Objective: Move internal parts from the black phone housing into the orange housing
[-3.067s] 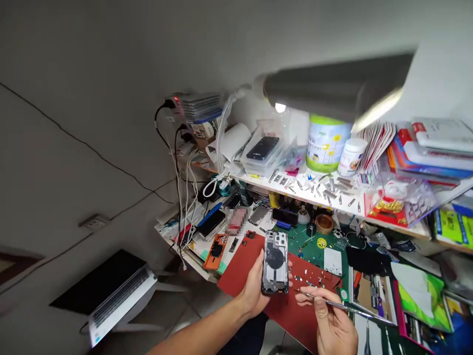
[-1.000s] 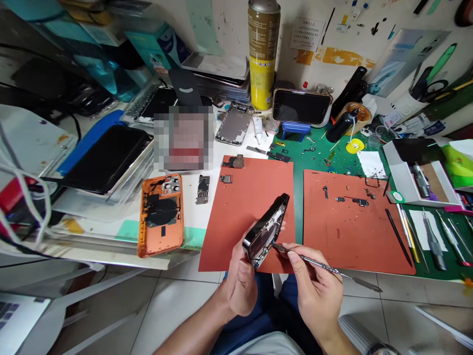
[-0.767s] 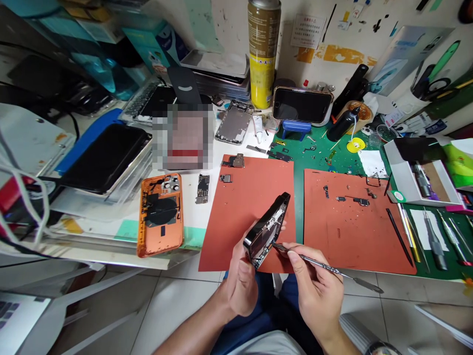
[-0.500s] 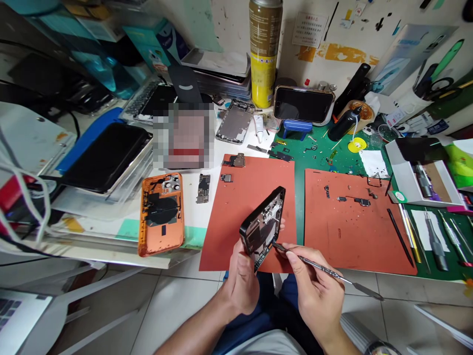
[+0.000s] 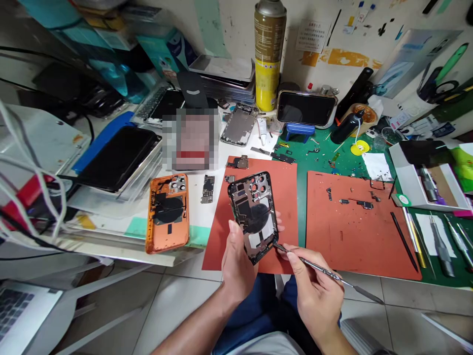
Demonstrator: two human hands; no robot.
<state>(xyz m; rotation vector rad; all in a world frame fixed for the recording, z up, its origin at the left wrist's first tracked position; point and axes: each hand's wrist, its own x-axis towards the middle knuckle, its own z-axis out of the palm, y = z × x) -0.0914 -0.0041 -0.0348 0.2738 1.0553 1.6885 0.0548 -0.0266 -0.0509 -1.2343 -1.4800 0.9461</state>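
My left hand [image 5: 239, 264] is closed around a black phone housing [image 5: 254, 217], gripping it by its edges. The housing's inside faces me, with camera openings at the top and a dark round patch in the middle. In my right hand [image 5: 318, 283] is a slim metal spudger [image 5: 332, 275], held like a pen. Its near tip meets the housing's lower right edge, beside a small orange-coloured part; whether it touches that part I cannot tell. The flat blade at the spudger's other end points away to the right.
An orange phone housing [image 5: 168, 214] lies at the left, beside a logic board [image 5: 208, 189]. Small parts rest on the right red mat [image 5: 347, 236]. Tools, including a grey screwdriver [image 5: 439, 246], line the right. A spray can [image 5: 269, 54] stands at the back.
My left hand has turned the housing from steeply tilted to facing me, so its whole inside shows. The spudger tip stays at the lower right edge. The view has shifted slightly.
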